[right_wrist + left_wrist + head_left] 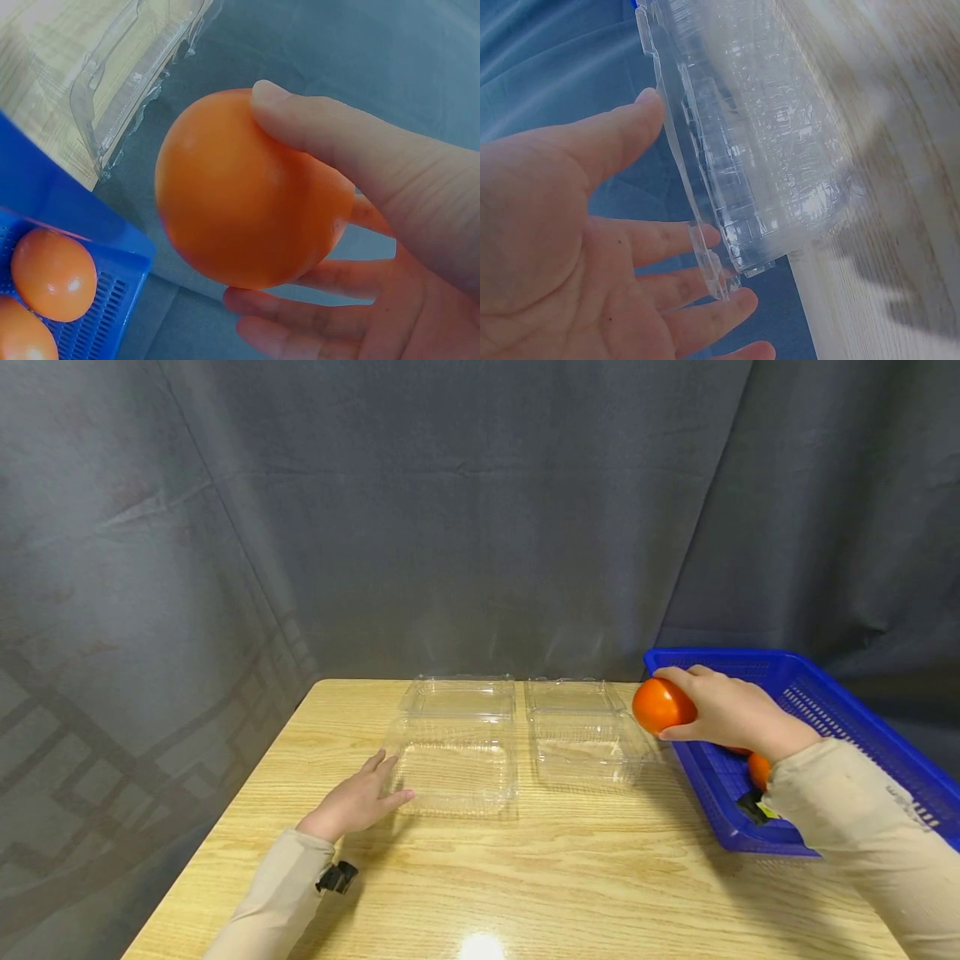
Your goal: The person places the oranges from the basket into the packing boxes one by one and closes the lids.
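My right hand (731,710) holds a smooth, round orange-red fruit (662,706) up at the left rim of the blue basket (693,785). In the right wrist view, the thumb lies over the top of the fruit (240,195) and the fingers curl behind and below it. Fingers spread, my left hand (356,802) is at the left edge of a clear plastic clamshell box (457,777), whose lid is folded back. Its fingertips overlap the box's rim in the left wrist view.
A second clear clamshell box (581,756), lid back too, stands between the first box and the basket. In the basket lie more orange fruits (54,275) and a dark item (750,807) with a yellow-green label. A grey curtain (480,527) hangs behind the wooden table (600,877).
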`<state>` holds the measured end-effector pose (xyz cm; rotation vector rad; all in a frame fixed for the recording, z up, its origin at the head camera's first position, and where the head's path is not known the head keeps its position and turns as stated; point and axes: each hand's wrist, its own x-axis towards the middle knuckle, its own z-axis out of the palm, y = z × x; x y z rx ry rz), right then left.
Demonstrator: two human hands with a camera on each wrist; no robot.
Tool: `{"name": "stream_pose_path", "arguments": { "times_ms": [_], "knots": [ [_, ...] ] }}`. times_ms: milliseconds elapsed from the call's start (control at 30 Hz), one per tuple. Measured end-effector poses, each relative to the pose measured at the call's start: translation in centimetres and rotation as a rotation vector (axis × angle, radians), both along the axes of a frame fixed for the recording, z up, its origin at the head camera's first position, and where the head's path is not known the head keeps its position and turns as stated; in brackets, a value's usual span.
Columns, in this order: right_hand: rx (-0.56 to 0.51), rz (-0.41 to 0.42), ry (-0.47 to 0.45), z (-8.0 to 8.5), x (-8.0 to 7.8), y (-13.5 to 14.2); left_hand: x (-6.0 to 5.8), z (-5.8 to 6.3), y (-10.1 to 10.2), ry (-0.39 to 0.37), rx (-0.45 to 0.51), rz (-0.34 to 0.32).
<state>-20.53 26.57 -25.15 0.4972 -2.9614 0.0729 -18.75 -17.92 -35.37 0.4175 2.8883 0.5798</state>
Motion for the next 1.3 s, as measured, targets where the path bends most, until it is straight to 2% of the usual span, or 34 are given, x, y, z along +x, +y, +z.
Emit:
{"name": "stream_pose_path", "arguments": {
  "times_ms": [1300],
  "knots": [
    [-0.014,0.076,0.062,-0.4,0.6,-2.0,-0.1,-0.1,-0.1,-0.028,0.01,0.006]
  ]
}}
